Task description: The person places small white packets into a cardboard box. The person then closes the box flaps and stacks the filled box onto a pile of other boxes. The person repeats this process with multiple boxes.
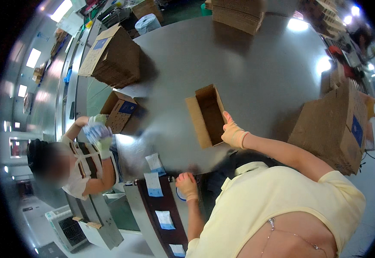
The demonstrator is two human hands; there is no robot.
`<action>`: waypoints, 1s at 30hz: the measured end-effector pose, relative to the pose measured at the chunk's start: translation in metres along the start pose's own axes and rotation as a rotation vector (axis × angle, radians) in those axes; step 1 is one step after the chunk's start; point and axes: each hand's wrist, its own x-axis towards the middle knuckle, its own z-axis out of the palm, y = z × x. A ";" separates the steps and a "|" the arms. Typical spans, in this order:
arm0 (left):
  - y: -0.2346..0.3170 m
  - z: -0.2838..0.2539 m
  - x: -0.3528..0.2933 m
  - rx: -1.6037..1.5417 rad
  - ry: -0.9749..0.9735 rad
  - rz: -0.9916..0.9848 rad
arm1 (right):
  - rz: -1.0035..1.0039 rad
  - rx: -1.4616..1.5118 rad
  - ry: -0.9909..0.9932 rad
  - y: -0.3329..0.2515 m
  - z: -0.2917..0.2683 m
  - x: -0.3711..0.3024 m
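Observation:
An open-topped cardboard box stands on the round metal table, its inside bare brown. My right hand, in a pale glove, grips the box's right wall near the front corner, one finger stretched along the edge. Over the right edge of a dark conveyor belt, my left hand has its fingers loosely apart with nothing visible in them. White-and-blue packets lie in a row along the belt; one packet is beside my left hand. Another packet lies where the belt meets the table.
To the left, a co-worker holds blurred packets by another open box. Stacked flattened cartons stand at the far left, more cartons at the back. A large carton stack flanks my right arm on the metal table.

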 end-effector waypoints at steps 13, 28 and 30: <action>-0.018 0.011 -0.026 0.093 -0.009 0.070 | 0.033 0.088 -0.102 -0.005 0.007 0.021; -0.022 0.006 -0.021 0.080 0.015 0.080 | 0.191 0.512 0.171 -0.008 0.050 0.035; -0.021 0.005 -0.023 0.084 -0.022 0.065 | 0.212 0.531 0.158 -0.010 0.046 0.034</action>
